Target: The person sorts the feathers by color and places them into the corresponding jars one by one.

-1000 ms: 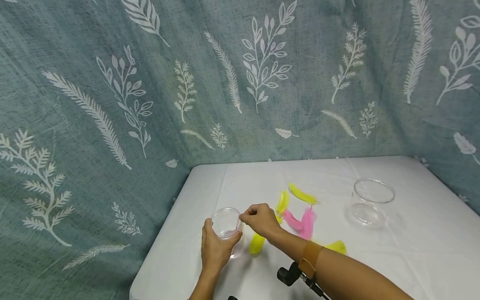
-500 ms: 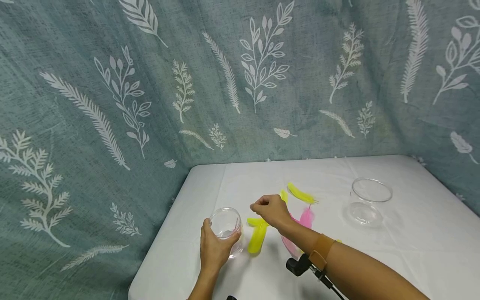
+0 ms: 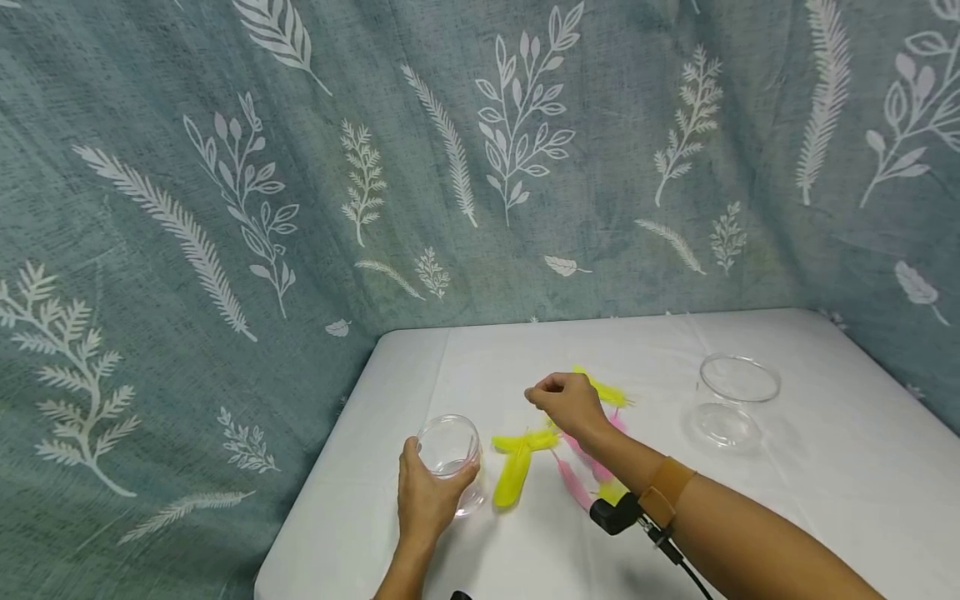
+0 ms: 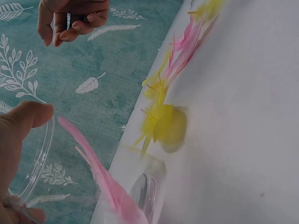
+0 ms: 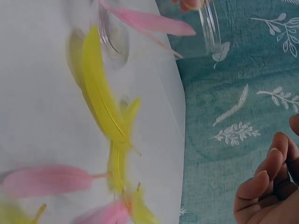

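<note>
My left hand grips a clear plastic cup round its side, thumb at the rim in the left wrist view. Inside that cup a pink feather leans upward against the wall. Over the loose feathers hangs my right hand, its fingers loosely curled with nothing between them. Yellow feathers lie just right of the cup. Another pink feather rests farther right, and more pink ones are partly hidden by my right forearm.
A second clear cup stands upright at the right on the white-covered table. One yellow feather lies toward the back. A patterned green curtain hangs behind and to the left.
My right hand has moved from the held cup's rim to the right and back, over the feathers. More yellow feathers are uncovered beside the cup. My left hand keeps its grip there.
</note>
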The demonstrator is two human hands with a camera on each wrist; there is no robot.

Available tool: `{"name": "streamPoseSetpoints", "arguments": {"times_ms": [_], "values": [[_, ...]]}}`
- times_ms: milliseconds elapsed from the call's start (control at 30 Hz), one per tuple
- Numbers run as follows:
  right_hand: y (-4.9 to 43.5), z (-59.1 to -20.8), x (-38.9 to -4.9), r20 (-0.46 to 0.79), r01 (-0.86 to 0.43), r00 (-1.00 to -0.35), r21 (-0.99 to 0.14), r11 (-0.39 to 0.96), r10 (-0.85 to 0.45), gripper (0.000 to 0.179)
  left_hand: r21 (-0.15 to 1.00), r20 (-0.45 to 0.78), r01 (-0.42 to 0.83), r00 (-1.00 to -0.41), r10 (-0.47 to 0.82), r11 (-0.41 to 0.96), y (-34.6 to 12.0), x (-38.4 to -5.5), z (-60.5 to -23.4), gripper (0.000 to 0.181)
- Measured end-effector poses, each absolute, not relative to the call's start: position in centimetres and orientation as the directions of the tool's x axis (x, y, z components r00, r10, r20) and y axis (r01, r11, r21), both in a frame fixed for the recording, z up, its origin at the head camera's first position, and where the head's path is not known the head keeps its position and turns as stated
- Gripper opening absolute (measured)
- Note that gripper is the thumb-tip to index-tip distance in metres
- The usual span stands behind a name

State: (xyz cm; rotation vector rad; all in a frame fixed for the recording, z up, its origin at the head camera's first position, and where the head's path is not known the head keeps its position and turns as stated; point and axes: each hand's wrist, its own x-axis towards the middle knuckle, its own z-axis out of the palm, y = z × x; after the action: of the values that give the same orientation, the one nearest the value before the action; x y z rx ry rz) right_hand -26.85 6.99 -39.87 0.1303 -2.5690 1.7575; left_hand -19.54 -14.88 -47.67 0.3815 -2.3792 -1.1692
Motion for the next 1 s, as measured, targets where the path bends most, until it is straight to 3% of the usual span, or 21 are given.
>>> {"name": "streamPoseSetpoints", "arguments": {"times_ms": [1000], "values": [[15.4,-38.9,-29.4,0.059,-0.017,-0.991,-0.945,0.327,0.118,0.035,0.787,0.287,-0.042,-0.858,-0.426,0.615,-14.9,-19.5,-47.6,0.104]]}}
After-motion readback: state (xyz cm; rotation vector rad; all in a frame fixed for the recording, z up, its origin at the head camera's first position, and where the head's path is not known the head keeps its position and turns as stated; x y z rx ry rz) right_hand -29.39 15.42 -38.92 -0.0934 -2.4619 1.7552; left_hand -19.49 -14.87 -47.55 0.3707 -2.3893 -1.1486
